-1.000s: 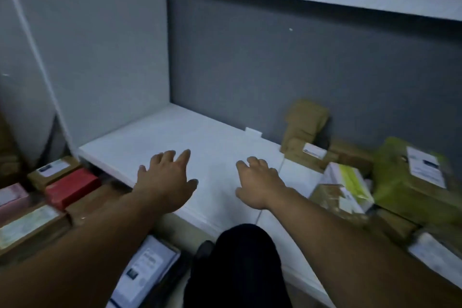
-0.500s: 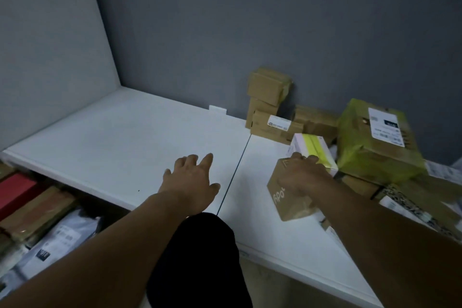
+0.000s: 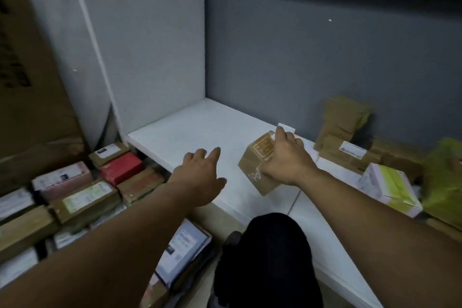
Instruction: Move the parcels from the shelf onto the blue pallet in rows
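Grasping brown box (image 3: 250,166) on shelf (image 3: 185,132), right grip (image 3: 285,159); left grip (image 3: 200,175) released alongside; parcel heap (image 3: 350,150) rightward.

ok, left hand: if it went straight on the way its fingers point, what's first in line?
Looks free over the bare white shelf; the left hand points past the left side of the brown carton gripped by the right hand. First contact is probably the grey back wall, though depth is unclear.

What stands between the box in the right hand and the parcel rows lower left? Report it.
Only the open left hand, above the shelf, lies between the brown box, gripped by the right hand, and the parcel rows. No parcel blocks that path.
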